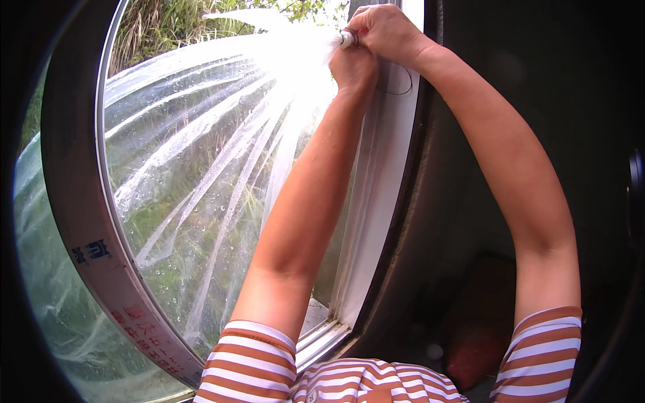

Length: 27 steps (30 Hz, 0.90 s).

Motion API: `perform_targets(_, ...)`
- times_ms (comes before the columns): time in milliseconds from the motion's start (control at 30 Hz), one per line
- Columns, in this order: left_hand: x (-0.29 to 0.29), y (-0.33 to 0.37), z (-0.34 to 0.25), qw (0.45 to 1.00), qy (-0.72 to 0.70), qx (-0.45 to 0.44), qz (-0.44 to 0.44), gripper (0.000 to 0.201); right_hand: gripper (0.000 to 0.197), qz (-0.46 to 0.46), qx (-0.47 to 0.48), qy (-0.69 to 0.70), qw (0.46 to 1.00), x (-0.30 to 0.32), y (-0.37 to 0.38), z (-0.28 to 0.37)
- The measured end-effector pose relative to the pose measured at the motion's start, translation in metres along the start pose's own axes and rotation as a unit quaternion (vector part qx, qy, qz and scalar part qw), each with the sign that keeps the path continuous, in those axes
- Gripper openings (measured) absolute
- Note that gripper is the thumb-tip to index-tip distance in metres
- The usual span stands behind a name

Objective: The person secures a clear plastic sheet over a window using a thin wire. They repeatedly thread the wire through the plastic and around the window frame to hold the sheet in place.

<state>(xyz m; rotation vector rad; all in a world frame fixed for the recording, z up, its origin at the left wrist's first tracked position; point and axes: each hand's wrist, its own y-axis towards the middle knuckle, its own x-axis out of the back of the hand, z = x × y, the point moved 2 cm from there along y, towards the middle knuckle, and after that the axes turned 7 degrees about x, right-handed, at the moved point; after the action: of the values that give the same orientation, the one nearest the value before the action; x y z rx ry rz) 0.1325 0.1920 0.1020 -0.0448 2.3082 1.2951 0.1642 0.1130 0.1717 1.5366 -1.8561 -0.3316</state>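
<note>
A clear plastic sheet [195, 127], dotted with water drops, spreads across the window opening. Its folds run together to a tight bunch [346, 39] near the top of the right frame post. My left hand [355, 67] is closed round the gathered plastic just below that bunch. Over it, my right hand [390, 30] pinches at a thin dark wire [411, 82] that rings the bunch; a loose loop of the wire hangs beside my left wrist. Both hands' fingertips are partly hidden, and glare washes out the plastic next to them.
The white window frame [386, 174] stands right of my left arm, with its sill track [326, 339] below. A curved sash bar [80, 201] with printed marks crosses the left side. Tall grass [158, 30] grows outside. A dim reddish object [470, 359] sits in the dark at lower right.
</note>
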Motion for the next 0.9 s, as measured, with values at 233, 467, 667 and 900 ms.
perform_targets(233, 0.018, -0.009, -0.004, 0.996, 0.074, 0.027, 0.039, 0.023, 0.014, -0.007, -0.083, -0.116, 0.99, 0.005, 0.0, 0.015)
perform_targets(467, 0.026, -0.05, -0.039, 0.992, 0.098, -0.079, -0.02, 0.02, 0.015, 0.0, -0.18, -0.2, 0.963, 0.012, 0.002, 0.019)
perform_targets(667, 0.047, -0.075, -0.077, 0.958, 0.236, -0.158, -0.026, 0.017, 0.017, 0.03, -0.231, -0.174, 0.957, 0.014, 0.006, 0.025)
perform_targets(900, 0.057, -0.021, -0.117, 0.834, 0.375, -0.397, -0.082, 0.034, 0.019, 0.004, -0.251, -0.118, 0.961, 0.021, 0.007, 0.027)
